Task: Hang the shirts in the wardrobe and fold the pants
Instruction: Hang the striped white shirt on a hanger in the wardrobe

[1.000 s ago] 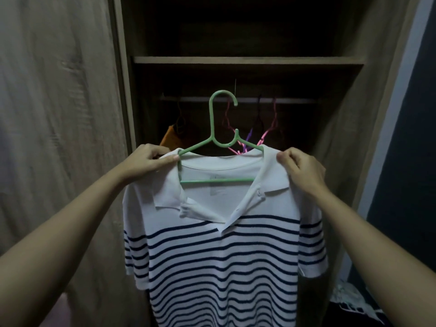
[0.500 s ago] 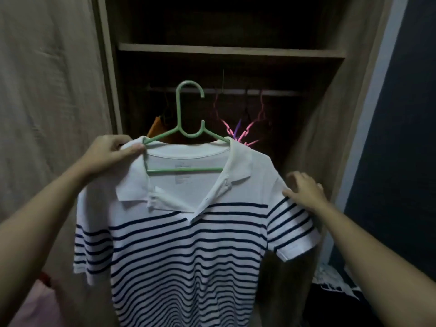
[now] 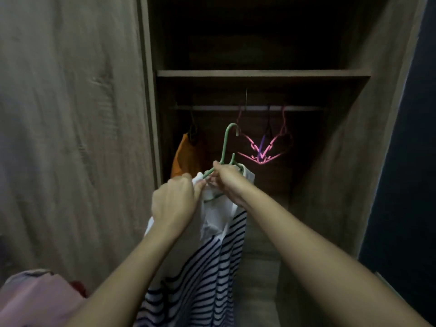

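Observation:
A white polo shirt with navy stripes (image 3: pixel 212 263) hangs on a green plastic hanger (image 3: pixel 227 145), turned edge-on toward me. My left hand (image 3: pixel 174 204) grips the shirt's near shoulder. My right hand (image 3: pixel 227 179) is closed on the hanger's arm just under the hook. The hook points up, below the wardrobe rail (image 3: pixel 247 108) and apart from it. The shirt's lower part runs out of view at the bottom.
On the rail hang an orange garment (image 3: pixel 186 156) at the left and several empty pink and purple hangers (image 3: pixel 264 149) at the right. A shelf (image 3: pixel 262 73) sits above the rail. The wardrobe door (image 3: pixel 70 138) stands at my left; pink cloth (image 3: pixel 35 300) lies low left.
The shirt has turned from facing me to edge-on and moved deeper toward the wardrobe. My right hand left the sleeve and took hold of the hanger near its hook. The camera view tilted down.

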### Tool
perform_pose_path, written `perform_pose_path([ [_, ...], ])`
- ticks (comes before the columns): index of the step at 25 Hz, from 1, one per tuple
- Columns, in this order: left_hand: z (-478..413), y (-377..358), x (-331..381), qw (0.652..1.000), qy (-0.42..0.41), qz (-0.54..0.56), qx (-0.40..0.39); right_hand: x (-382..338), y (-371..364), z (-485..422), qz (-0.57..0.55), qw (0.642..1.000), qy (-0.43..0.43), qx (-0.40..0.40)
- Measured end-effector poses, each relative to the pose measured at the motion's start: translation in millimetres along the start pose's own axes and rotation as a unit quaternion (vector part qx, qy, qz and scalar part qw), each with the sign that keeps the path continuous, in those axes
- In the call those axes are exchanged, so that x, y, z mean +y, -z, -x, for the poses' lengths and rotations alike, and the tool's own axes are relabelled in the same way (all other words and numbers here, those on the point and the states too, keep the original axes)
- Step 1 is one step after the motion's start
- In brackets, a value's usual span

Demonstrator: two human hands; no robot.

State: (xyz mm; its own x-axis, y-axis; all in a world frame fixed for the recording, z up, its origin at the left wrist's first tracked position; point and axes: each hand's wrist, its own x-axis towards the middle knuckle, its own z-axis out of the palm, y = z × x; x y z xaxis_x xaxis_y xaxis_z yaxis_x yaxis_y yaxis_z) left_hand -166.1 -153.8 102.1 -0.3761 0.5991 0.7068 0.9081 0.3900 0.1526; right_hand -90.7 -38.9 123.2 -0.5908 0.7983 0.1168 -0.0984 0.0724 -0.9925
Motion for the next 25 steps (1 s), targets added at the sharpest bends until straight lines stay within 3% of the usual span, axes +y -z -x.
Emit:
perform_pose_path([
  [4, -2, 1, 3, 0.985, 0.008, 0.110, -0.132, -3, 5, -16, 0.054, 0.998, 0.017, 0.039],
  [7, -8, -4, 11, 0.932, -0.039, 0.268, -0.240, -2, 14, -41, 0.162, 0.985, 0.039, 0.042],
  [10, -15, -20, 18, 0.894, -0.036, 0.359, -0.265, -4, 22, -70, 0.217, 0.974, 0.060, 0.030],
  [13, -31, -41, 23, 0.888, -0.038, 0.396, -0.230, -11, 36, -103, 0.242, 0.967, 0.063, 0.039],
  [16, -60, -66, 35, 0.909, -0.070, 0.381, -0.152, -25, 51, -144, 0.234, 0.964, 0.102, 0.075],
  [20, -104, -98, 48, 0.930, -0.057, 0.353, -0.080, -38, 63, -196, 0.208, 0.973, 0.094, 0.039],
  [25, -154, -127, 51, 0.924, -0.024, 0.380, -0.034, -59, 62, -254, 0.256, 0.963, 0.077, 0.022],
])
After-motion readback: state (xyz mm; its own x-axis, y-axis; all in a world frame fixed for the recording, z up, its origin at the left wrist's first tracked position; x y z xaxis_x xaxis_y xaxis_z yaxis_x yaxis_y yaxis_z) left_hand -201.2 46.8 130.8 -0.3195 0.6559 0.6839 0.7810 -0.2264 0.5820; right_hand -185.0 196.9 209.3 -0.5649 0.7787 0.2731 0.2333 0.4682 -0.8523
